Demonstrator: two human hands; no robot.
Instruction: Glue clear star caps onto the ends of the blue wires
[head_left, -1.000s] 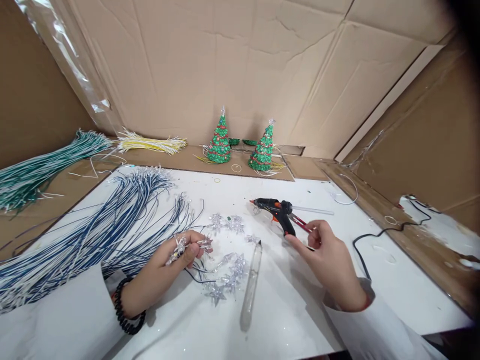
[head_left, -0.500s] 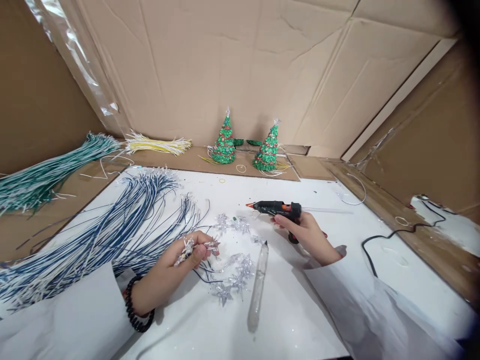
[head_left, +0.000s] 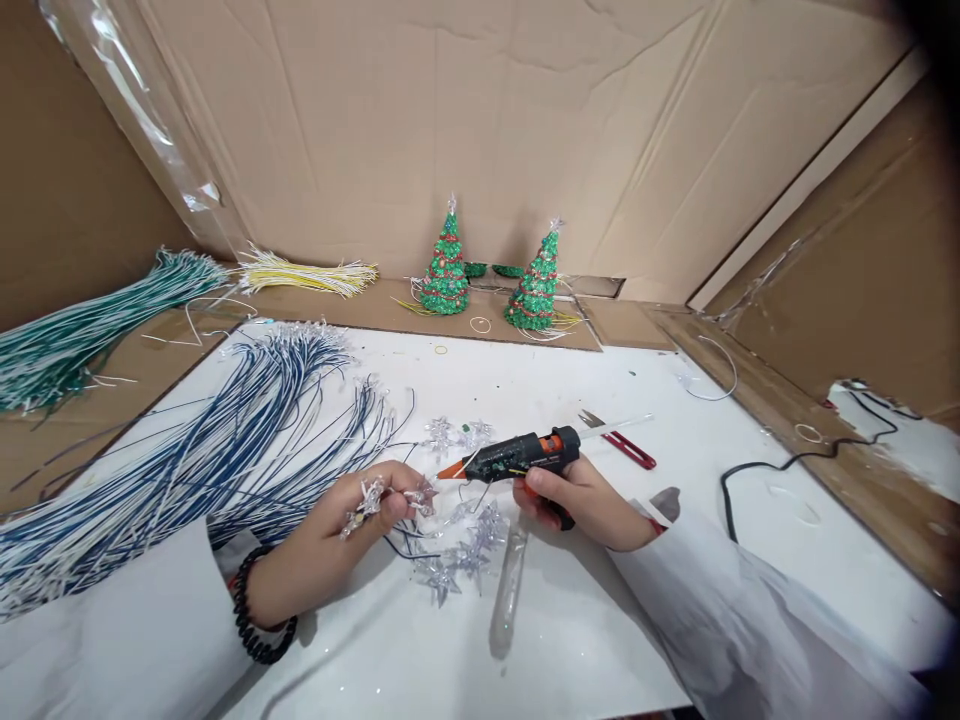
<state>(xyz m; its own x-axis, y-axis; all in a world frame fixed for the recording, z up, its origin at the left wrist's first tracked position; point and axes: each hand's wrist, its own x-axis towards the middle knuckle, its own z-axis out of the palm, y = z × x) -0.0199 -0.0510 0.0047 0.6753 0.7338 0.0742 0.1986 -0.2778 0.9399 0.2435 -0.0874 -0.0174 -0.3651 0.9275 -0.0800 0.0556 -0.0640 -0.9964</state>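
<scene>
My right hand (head_left: 574,495) is wrapped round the handle of a black and orange hot glue gun (head_left: 517,457), a clear glue stick (head_left: 619,426) sticking out of its back. The gun's orange nozzle points left and meets, or nearly meets, a clear plastic star (head_left: 421,497) at the fingertips of my left hand (head_left: 367,515). Several small clear pieces with wire ends are also gripped in that hand, partly hidden by the fingers. Loose clear stars (head_left: 442,578) lie on the white board between my hands. A clear tube-like rod (head_left: 508,600) lies just below the gun.
Blue and white wires (head_left: 247,420) spread over the left side, with green wires (head_left: 112,320) and yellow wires (head_left: 307,273) behind. Two small Christmas trees (head_left: 448,268) stand at the back. Red-handled snips (head_left: 630,450) lie right of the gun. A black cord (head_left: 787,465) crosses the right side.
My right hand has brought the glue gun left and down, its nozzle now at the star in my left hand. The red-handled snips have come into view behind it.
</scene>
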